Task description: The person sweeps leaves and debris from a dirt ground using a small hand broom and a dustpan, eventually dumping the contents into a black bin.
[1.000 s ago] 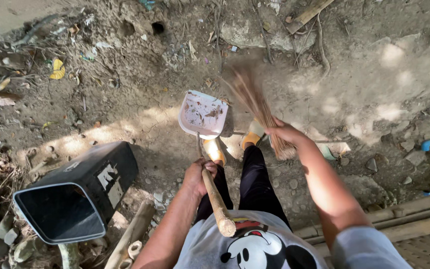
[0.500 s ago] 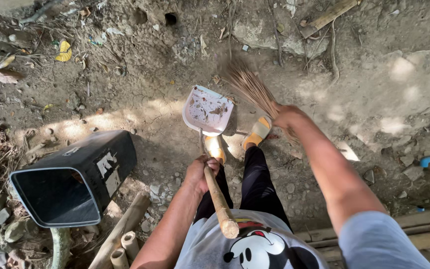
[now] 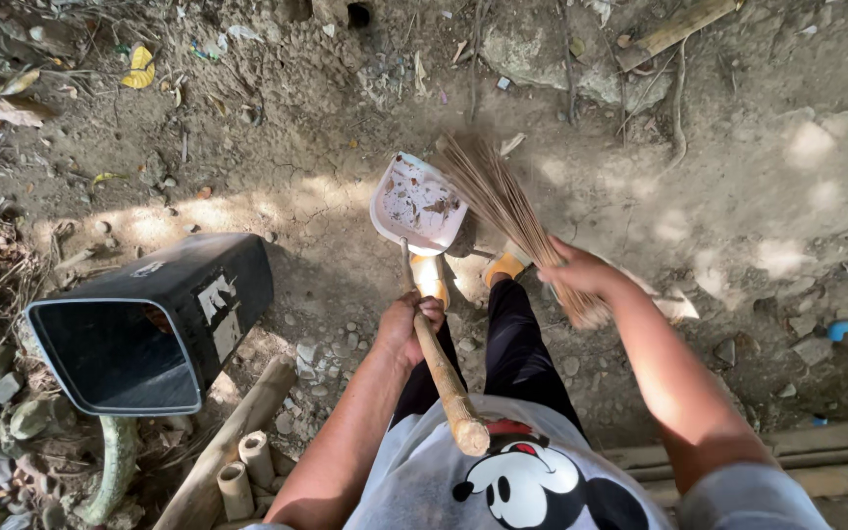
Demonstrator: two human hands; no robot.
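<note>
Bamboo-handled dustpan [image 3: 418, 201] gripped in our left hand [image 3: 406, 324]; right hand [image 3: 574, 270] clasps stick broom [image 3: 503, 201] (some debris collected, litter remaining).

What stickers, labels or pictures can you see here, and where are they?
Torn white sticker: on the side of the black plastic bin lying tipped over at left; ragged white patch with dark marks.
Cartoon picture: on the person's grey shirt, bottom centre; round black, white and red shapes.

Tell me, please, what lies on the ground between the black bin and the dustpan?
In the head view, only bare dirt with small stones and pebbles lies between the black bin and the dustpan.
</note>
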